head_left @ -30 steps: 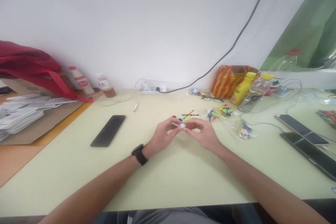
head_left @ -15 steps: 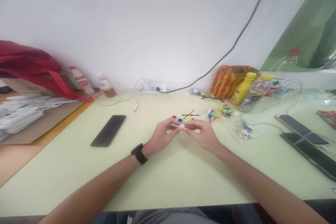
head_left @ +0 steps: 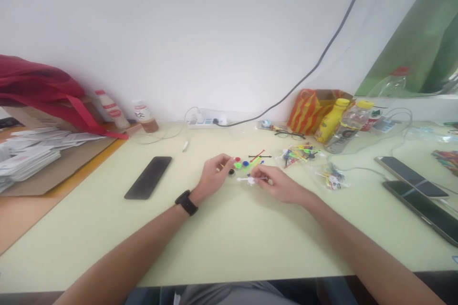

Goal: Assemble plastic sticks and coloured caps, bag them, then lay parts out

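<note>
My right hand (head_left: 277, 183) pinches a white plastic arrow spinner (head_left: 250, 180) with a round hub, held low over the table with its arrow tip pointing left. To its left, my left hand (head_left: 213, 174) holds nothing that I can see, thumb and forefinger apart. Beside those fingertips lie a red disc (head_left: 237, 159), a green disc (head_left: 238, 166), a black disc (head_left: 232, 172) and a blue disc (head_left: 245, 164). Just beyond my right hand are a red arrow (head_left: 257, 156) and a black arrow (head_left: 265, 156). Green and blue arrows there are partly hidden.
Plastic bags of coloured arrows (head_left: 300, 153) and small parts (head_left: 334, 178) lie to the right. A black phone (head_left: 148, 177) is on the left; two more phones (head_left: 411, 176) lie far right. Glasses (head_left: 289, 135), a power strip (head_left: 205, 124) and bottles (head_left: 332, 119) stand along the wall.
My hands have parted. The left let go of the white spinner and moved left to the discs; the right keeps the spinner, now lower, and the discs have come into view.
</note>
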A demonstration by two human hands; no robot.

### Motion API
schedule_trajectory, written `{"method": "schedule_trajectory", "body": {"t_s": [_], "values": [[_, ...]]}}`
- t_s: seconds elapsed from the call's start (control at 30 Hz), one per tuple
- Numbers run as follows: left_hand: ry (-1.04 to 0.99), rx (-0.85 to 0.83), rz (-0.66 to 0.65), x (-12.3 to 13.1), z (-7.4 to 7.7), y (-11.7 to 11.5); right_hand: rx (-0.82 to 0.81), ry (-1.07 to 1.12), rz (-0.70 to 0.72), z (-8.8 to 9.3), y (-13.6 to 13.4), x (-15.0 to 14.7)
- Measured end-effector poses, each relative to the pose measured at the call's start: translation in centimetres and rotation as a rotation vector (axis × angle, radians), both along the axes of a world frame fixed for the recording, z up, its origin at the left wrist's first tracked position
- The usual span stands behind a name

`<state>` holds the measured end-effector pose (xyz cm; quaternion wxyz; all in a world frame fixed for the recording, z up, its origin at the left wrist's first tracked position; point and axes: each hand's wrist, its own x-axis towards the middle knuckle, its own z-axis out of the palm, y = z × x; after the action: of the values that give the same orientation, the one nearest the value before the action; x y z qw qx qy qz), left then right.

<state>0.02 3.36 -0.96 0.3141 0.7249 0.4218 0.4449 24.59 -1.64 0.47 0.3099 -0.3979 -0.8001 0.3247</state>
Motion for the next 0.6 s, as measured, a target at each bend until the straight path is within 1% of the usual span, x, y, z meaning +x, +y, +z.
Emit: {"method": "schedule_trajectory", "body": {"t_s": [0.1, 0.27, 0.33, 0.47, 0.6], "values": [[0.057, 0.045, 0.088, -0.7, -0.5, 1.1, -0.047, -0.077, 0.031, -0.2, -0.1, 0.3], [0.173, 0.126, 0.212, -1.4, -1.0, 2.2, -0.055, -0.131, 0.023, -0.3, -0.2, 0.4], [0.194, 0.122, 0.225, -1.4, -1.2, 2.4, -0.017, -0.134, 0.035, -0.3, 0.0, 0.4], [0.249, 0.094, 0.217, -1.2, -1.5, 2.5, 0.114, -0.202, 0.027, -0.4, 0.2, 0.6], [0.284, 0.085, 0.188, -1.1, -1.9, 2.5, 0.153, -0.279, -0.008, -0.4, 0.1, 0.5]]}}
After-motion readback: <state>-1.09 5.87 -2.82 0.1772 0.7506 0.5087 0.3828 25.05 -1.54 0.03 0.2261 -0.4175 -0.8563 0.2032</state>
